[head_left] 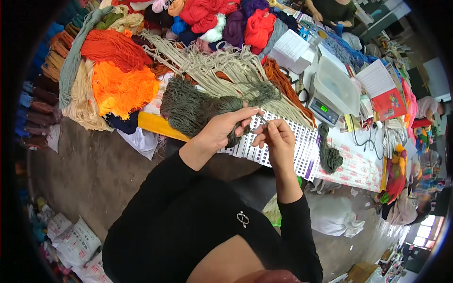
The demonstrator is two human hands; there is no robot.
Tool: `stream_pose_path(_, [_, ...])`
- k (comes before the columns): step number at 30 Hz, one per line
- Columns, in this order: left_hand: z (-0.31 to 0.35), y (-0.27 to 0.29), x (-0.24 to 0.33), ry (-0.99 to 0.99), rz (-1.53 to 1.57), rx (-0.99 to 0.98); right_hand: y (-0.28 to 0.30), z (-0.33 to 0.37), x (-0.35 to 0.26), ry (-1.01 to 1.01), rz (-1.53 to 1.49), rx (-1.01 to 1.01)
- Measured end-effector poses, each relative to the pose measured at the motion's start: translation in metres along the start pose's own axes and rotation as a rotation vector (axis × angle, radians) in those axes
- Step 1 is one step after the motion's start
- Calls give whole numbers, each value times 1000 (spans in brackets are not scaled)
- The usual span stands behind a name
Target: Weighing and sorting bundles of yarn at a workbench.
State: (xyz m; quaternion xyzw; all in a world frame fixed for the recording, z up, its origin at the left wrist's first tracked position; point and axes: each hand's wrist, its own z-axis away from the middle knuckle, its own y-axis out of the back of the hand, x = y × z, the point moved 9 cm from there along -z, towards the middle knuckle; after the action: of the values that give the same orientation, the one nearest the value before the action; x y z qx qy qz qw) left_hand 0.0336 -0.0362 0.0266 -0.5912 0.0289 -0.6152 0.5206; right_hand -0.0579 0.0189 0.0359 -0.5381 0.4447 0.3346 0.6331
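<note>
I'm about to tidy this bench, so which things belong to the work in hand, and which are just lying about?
In the work:
dark grey-green yarn, held in the left hand and right hand
perhaps the small dark green skein, similar but untouched

Apparently lying about:
bright orange yarn
digital scale
red booklet

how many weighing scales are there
1: the scale with a pale tray, right of the right hand, just beyond a small dark green skein. More may be hidden under the piled yarn.
</note>
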Motion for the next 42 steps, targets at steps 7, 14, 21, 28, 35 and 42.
stream_pose_path(7, [-11,3,6,-95,35,13,1,-3,2,6,29,4])
stream_pose_path(14, [-11,11,4,-93,17,50,-2,-4,4,-13,37,9])
stream_pose_path(21, [-5,3,6,-68,103,4,-2,-2,4,-10,69,27])
stream_pose_path(28, [-5,1,8,-59,111,-11,-6,-1,5,-12,121,27])
stream_pose_path(35, [-4,0,9,-44,136,-20,-9,-2,11,-84,80,-8])
stream_pose_path(42, [-3,9,9,-92,32,23,-6,-2,3,-44,-86,-27])
